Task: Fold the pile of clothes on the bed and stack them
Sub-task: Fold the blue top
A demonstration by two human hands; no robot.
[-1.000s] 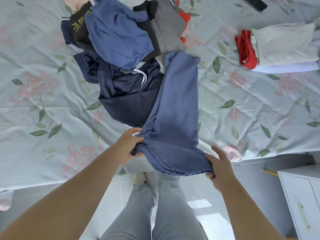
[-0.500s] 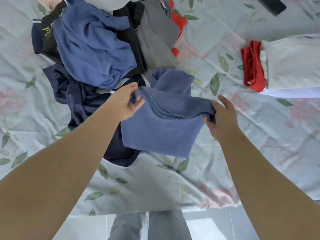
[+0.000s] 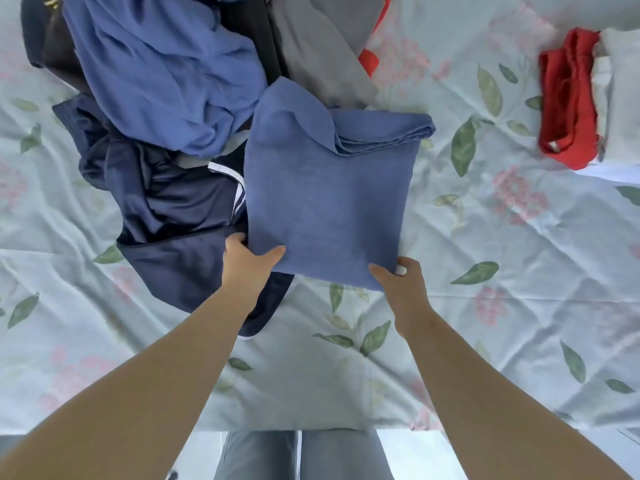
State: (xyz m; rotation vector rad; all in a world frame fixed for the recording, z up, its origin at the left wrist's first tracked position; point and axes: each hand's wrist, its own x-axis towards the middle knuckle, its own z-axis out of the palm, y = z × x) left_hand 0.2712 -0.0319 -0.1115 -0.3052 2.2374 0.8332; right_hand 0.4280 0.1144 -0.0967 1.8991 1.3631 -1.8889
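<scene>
Folded slate-blue knit garment point(image 3: 325, 199) lies flat on pale floral bedsheet point(image 3: 485, 306), left edge overlapping dark navy shiny garment point(image 3: 173, 216). Left hand point(image 3: 247, 261) pinches near-left corner, thumb on top. Right hand point(image 3: 403, 284) grips near-right corner, fingers curled under edge. Hands apart, garment stretching away from them. Unfolded heap of mixed clothes point(image 3: 166, 74) just beyond. Folded red and white stack point(image 3: 575, 98) well to right.

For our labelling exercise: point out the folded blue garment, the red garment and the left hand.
folded blue garment point(image 3: 325, 202): head view, top face.
red garment point(image 3: 568, 98): head view, its folds.
left hand point(image 3: 247, 261): head view, its back.
</scene>
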